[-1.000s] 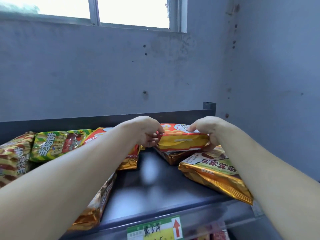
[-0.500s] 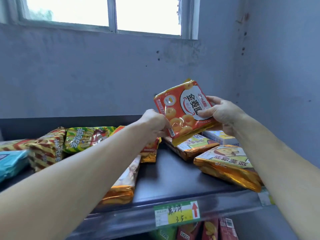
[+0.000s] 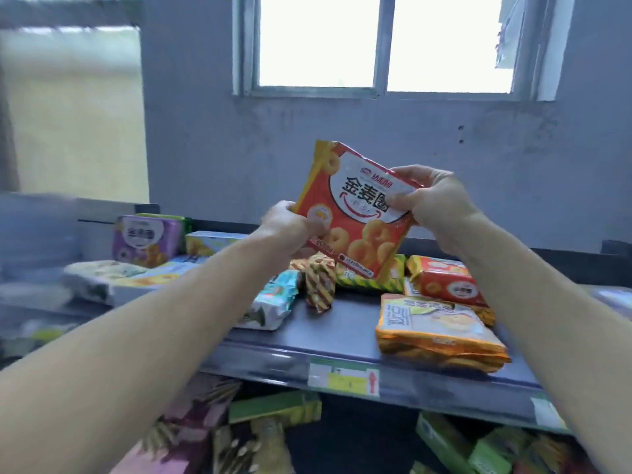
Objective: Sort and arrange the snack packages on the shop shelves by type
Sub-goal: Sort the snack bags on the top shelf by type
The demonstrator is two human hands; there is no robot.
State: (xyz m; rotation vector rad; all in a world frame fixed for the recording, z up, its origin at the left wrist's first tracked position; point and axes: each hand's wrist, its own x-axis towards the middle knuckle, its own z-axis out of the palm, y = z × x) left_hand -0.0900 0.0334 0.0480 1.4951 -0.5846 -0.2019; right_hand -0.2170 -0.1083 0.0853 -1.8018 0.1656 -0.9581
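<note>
Purple packet [image 3: 147,239] stands upright at the far left of the dark shelf [image 3: 342,323], against the back rail. Pale packets lie flat in front of it, too blurred to read. Just right of it, a yellow-and-blue box [image 3: 212,242] lies on its side.

Mid-shelf: a teal-and-white packet [image 3: 273,299] lies near the front edge. Beside it stands a gold packet with red stripes [image 3: 319,280], then a green-and-yellow packet [image 3: 376,278] further back.

Above these, clear of the shelf: the red-orange ring-snack packet [image 3: 355,210], tilted, printed face toward the camera. The left hand [image 3: 290,227] grips its lower left edge, fingers curled round it. The right hand [image 3: 434,203] pinches its right edge, thumb on the front.

Right part of the shelf: a red packet [image 3: 448,283] of the same look lies on other packets. An orange packet [image 3: 434,330] lies flat at the front edge.

A green-and-yellow price label [image 3: 343,379] is on the shelf lip. The tier below holds green boxes [image 3: 273,410] and blurred packs.
</note>
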